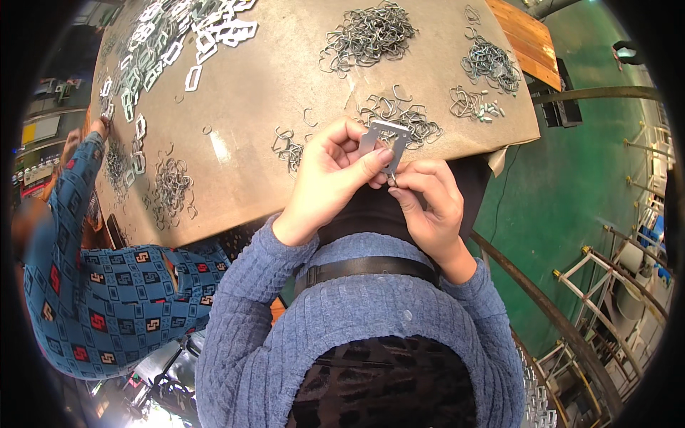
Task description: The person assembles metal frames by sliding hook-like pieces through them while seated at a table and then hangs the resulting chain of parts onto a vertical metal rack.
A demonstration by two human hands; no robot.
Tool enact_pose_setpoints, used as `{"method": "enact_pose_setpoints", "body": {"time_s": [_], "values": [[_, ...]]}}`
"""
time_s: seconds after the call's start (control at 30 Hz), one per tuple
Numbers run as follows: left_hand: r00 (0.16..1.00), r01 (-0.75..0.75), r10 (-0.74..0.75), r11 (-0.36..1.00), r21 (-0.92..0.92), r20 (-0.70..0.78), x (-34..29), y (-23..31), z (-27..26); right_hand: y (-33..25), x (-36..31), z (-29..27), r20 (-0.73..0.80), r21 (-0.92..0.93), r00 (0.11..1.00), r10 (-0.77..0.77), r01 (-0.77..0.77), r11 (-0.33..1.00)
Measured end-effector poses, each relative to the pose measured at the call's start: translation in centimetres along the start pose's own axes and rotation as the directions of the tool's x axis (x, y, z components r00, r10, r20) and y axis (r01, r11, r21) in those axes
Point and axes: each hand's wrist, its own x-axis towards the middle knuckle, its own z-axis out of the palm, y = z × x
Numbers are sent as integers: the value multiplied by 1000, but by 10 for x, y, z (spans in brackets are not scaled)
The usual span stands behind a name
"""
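My left hand [325, 175] grips a flat silver metal frame piece [389, 128] between thumb and fingers, near the table's front edge. The piece has a cut-out middle and small holes by its corners. Close against its lower end, my right hand [434, 207] pinches a small metal bit [392, 180], perhaps a wire hook; the fingertips hide most of it. Just beyond my hands lies a loose pile of bent wire hooks [417, 127]. A smaller cluster of hooks [287, 150] is left of my left hand.
A larger heap of wire hooks [371, 34] lies farther back, with more hooks [491, 65] at the right. Chained silver frame pieces [207, 36] cover the far left. At my left, a co-worker in a blue patterned top [128, 299] reaches onto the brown-covered table [250, 93].
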Motion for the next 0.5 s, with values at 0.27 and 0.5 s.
{"method": "enact_pose_setpoints", "body": {"time_s": [0.27,0.5], "values": [[913,-408,349,754,515,211,-12,5,-1,1,0,-3,-7,-2,1000,13,-13,1000],[884,-452,443,733,509,148,-20,7,-10,46,56,-14,166,-172,979,-121,150,974]]}}
